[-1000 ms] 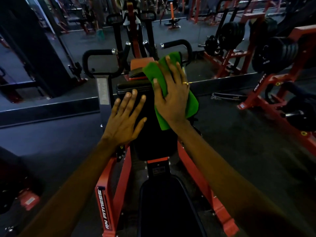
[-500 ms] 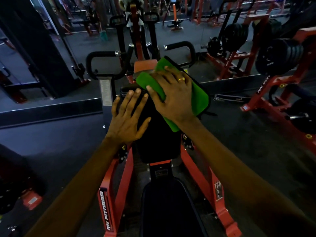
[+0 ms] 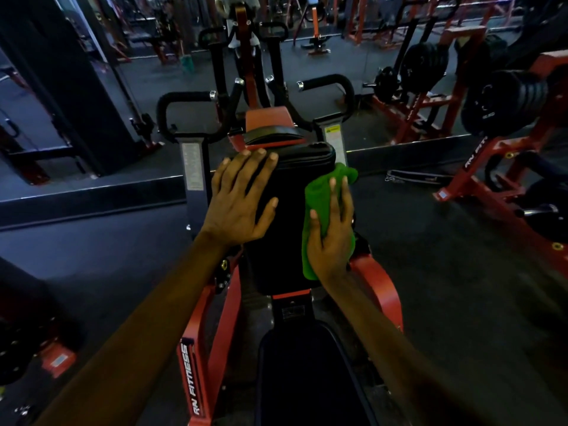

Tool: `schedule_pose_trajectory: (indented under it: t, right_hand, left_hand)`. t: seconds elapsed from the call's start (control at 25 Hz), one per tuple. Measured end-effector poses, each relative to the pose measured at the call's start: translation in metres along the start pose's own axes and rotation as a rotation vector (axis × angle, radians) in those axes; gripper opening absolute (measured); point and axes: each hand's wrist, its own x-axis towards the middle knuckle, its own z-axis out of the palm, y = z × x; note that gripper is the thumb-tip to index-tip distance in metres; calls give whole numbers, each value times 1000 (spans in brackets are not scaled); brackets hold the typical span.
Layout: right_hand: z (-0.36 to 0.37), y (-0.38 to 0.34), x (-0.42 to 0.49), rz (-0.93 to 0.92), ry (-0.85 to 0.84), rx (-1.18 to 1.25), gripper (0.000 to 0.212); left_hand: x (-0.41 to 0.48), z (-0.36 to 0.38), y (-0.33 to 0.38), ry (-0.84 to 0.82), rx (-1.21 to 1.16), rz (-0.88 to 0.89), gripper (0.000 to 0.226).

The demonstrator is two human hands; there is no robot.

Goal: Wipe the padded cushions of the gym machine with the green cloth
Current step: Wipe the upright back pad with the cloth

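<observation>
The black padded chest cushion of the red gym machine stands upright in the middle of the view. My left hand lies flat on its upper left part, fingers spread and straight. My right hand presses the green cloth against the cushion's right side, fingers straight over the cloth, which is bunched and hangs down the pad's edge. A second black seat cushion lies below, near me, between my forearms.
Black handles rise behind the cushion on both sides. The red frame flanks the seat. Racks with black weight plates stand at the right. A dark column stands at the left on the grey floor.
My right hand has slid the green cloth down from the cushion's top to its right side. My left hand has shifted slightly up on the pad.
</observation>
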Motion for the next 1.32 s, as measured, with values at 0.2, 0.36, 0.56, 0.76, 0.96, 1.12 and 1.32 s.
schedule_pose_trajectory:
  t: [0.2, 0.36, 0.56, 0.76, 0.96, 1.12, 1.32]
  right_hand:
    - [3, -24, 62, -167, 49, -80, 54]
    - [9, 2, 5, -97, 31, -128, 56]
    - [6, 27, -56, -5, -70, -99, 57]
    - [5, -23, 35, -74, 37, -40, 55]
    - [8, -10, 30, -53, 83, 10, 55]
    - [10, 20, -51, 254, 60, 114, 63]
    - [12, 29, -71, 356, 62, 189, 53]
  left_hand:
    - [1, -1, 0, -7, -24, -7, 64]
    - [0, -2, 11, -33, -1, -57, 63]
    - [1, 1, 13, -19, 29, -60, 62]
    - [1, 2, 13, 1, 3, -60, 61]
    - [1, 1, 14, -10, 15, -69, 62]
    - [2, -2, 16, -38, 15, -91, 62]
    - [1, -4, 16, -73, 26, -98, 64]
